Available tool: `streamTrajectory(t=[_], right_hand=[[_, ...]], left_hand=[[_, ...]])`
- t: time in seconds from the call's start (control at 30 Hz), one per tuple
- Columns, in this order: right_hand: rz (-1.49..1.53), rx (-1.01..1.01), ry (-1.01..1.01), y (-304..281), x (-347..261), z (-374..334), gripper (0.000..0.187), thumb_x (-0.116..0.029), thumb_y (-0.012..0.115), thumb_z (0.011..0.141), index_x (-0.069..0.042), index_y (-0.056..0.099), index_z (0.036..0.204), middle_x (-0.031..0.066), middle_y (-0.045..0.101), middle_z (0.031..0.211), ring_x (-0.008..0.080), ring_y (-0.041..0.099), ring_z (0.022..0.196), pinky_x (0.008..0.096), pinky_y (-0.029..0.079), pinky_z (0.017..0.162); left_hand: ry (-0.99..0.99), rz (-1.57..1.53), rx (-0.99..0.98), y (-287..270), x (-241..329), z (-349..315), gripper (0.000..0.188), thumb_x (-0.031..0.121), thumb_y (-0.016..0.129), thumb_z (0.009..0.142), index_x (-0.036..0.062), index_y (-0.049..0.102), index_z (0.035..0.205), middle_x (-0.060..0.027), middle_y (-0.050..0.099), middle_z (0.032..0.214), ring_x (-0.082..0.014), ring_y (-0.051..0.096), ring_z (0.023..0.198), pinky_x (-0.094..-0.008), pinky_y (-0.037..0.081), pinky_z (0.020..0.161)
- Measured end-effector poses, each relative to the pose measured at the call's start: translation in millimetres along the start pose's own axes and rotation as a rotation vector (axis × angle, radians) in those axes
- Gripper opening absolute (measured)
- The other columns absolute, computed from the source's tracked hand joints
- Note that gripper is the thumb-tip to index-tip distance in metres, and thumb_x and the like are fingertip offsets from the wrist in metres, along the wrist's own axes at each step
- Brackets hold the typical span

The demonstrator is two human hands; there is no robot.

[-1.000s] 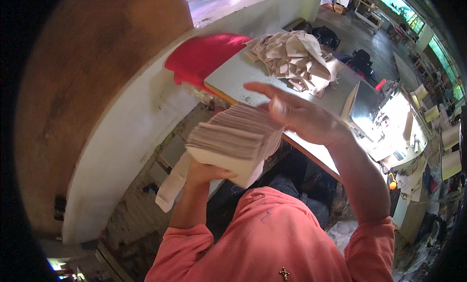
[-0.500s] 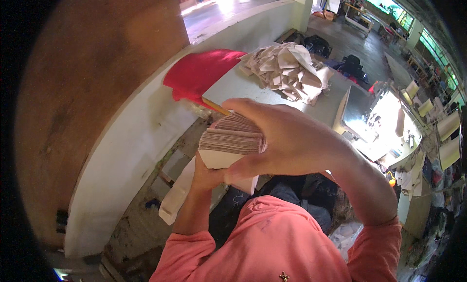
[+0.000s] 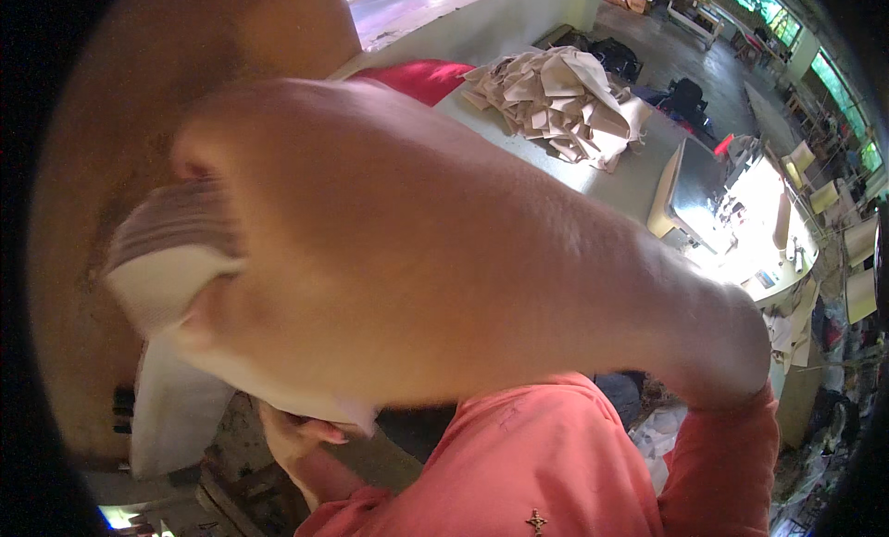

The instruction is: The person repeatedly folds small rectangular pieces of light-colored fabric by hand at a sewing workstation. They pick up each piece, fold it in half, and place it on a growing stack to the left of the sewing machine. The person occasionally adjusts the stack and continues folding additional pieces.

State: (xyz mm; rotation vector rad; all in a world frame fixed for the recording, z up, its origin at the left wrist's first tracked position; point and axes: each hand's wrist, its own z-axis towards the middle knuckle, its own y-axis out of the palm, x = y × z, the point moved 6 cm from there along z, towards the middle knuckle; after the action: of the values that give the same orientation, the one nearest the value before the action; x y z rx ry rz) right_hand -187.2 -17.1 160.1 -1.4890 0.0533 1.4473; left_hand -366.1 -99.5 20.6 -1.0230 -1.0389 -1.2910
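Close in front of me, my right hand [image 3: 306, 231] grips a thick stack of cut fabric pieces [image 3: 167, 224], thumb below and fingers over the top. Their layered, pale pinkish-beige edges face left, blurred by motion. A pale flap [image 3: 176, 407] hangs beneath the stack. Lower down, my left hand [image 3: 301, 437] has curled fingers at the pale cloth's lower end. Much of that hand is hidden behind the cloth and my right hand. Beyond my right forearm, a loose heap of beige fabric pieces [image 3: 565, 106] lies on a grey-white table [image 3: 611, 190].
At the right stands a brightly lit sewing machine [image 3: 741, 224] on its table. Red cloth [image 3: 417, 78] lies at the table's far left, beside a low pale wall [image 3: 491, 28]. A brown panel [image 3: 111, 148] fills the left side. Dark bags [image 3: 616, 60] sit on the floor behind the heap.
My right hand has swung left and closer to the view with the fabric stack. My left hand has moved left and down, from under the stack to the cloth's lower end.
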Motion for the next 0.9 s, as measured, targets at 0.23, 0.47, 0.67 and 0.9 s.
streamTrajectory(t=[0.23,0.47,0.67,0.9], right_hand=[[-0.55,0.272,-0.003,-63,66,-5,0.05,-0.025,0.065,0.063,-0.002,0.049,0.103,0.0164,0.057,0.091,0.0288,0.056,0.086,0.0344,0.043,0.075],[-0.713,0.31,0.028,-72,53,-12,0.049,-0.025,0.065,0.062,-0.006,0.049,0.105,0.0173,0.057,0.087,0.0303,0.057,0.081,0.0372,0.046,0.07],[-0.333,0.102,-0.005,-27,-10,-3,0.047,-0.027,0.063,0.062,-0.003,0.051,0.101,0.0173,0.057,0.087,0.0296,0.057,0.079,0.0363,0.045,0.07],[-0.137,0.155,0.062,-54,47,-1,0.055,-0.035,0.064,0.061,-0.002,0.051,0.103,0.0161,0.058,0.087,0.0266,0.058,0.079,0.0331,0.044,0.072]], left_hand=[[-0.022,0.41,-0.404,91,-78,55,0.088,0.025,0.076,0.054,0.001,0.028,0.124,-0.0155,0.039,0.123,-0.024,0.038,0.114,-0.0337,0.031,0.092],[0.172,0.056,-0.29,141,-103,104,0.102,0.044,0.071,0.057,0.0068,0.013,0.131,-0.0154,0.029,0.128,-0.0248,0.029,0.119,-0.0397,0.024,0.096],[-0.096,0.219,-0.195,67,-98,34,0.101,0.035,0.079,0.044,0.0005,0.027,0.123,-0.015,0.042,0.116,-0.0246,0.043,0.105,-0.0369,0.032,0.089],[-0.027,0.163,0.121,46,-15,24,0.101,0.031,0.082,0.036,-0.0012,0.033,0.118,-0.013,0.044,0.112,-0.0238,0.046,0.1,-0.0353,0.035,0.087]])
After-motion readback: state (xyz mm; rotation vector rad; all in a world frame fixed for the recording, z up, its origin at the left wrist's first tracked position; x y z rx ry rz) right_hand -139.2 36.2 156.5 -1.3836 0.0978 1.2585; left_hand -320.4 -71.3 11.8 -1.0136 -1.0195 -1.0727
